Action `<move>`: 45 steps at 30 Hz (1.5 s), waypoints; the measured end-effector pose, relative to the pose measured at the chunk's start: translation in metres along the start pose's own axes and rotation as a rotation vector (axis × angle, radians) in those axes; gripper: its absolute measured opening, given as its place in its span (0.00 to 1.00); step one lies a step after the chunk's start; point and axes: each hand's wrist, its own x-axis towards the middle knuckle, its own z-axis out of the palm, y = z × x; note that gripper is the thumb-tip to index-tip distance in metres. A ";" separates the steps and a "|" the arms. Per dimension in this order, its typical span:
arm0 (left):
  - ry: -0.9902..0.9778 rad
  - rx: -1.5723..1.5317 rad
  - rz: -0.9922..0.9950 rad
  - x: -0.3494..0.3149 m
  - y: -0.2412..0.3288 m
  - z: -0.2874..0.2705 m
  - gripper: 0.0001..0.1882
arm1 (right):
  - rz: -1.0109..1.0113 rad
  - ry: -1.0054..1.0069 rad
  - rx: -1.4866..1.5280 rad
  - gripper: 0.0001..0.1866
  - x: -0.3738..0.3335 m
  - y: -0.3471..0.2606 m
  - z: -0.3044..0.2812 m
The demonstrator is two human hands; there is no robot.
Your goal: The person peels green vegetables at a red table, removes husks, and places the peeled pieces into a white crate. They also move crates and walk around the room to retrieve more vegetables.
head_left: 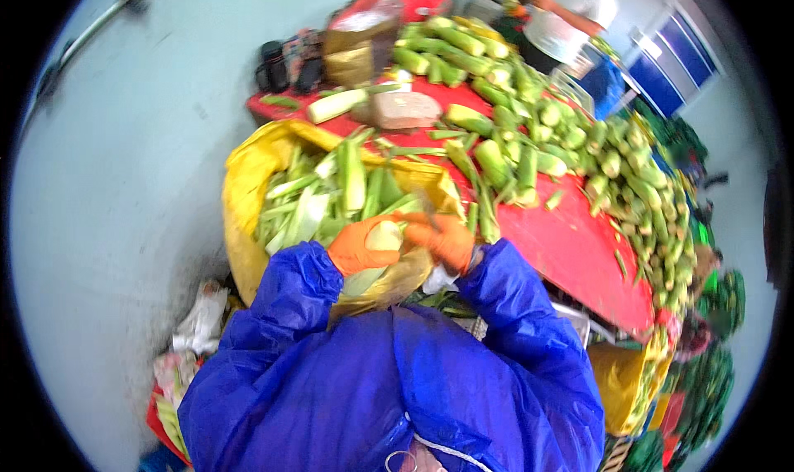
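My left hand (pixel 364 247), in an orange glove, is closed around an ear of corn (pixel 384 236) whose pale end shows between thumb and fingers. Close beside it, my right hand (pixel 444 240), also orange-gloved, is curled and blurred. A dark smeared shape shows at its fingers, too unclear to name. Both hands are over the near rim of a large yellow sack (pixel 246 170). Loose green corn husks (pixel 308 212) fill the sack. Blue sleeves cover both my forearms.
A red table (pixel 571 245) curves beyond the sack, heaped with ears of corn (pixel 641 183) along its far and right sides. A brownish block (pixel 405 110) lies near its far left edge. Another person (pixel 571 17) stands at the far side. A second yellow sack (pixel 616 381) is at right.
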 end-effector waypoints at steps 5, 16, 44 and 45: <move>-0.242 0.621 -0.141 0.058 0.034 0.080 0.59 | 0.154 0.469 0.209 0.26 -0.058 0.034 -0.009; -0.320 0.271 0.014 0.123 -0.031 0.124 0.41 | 0.383 1.291 -0.168 0.24 -0.278 0.190 -0.109; 0.469 0.854 -0.072 0.084 0.020 0.061 0.37 | 0.219 0.248 0.348 0.23 0.041 0.103 -0.234; 0.437 1.102 0.107 0.094 0.030 0.056 0.41 | 0.179 0.179 0.359 0.23 0.035 0.080 -0.217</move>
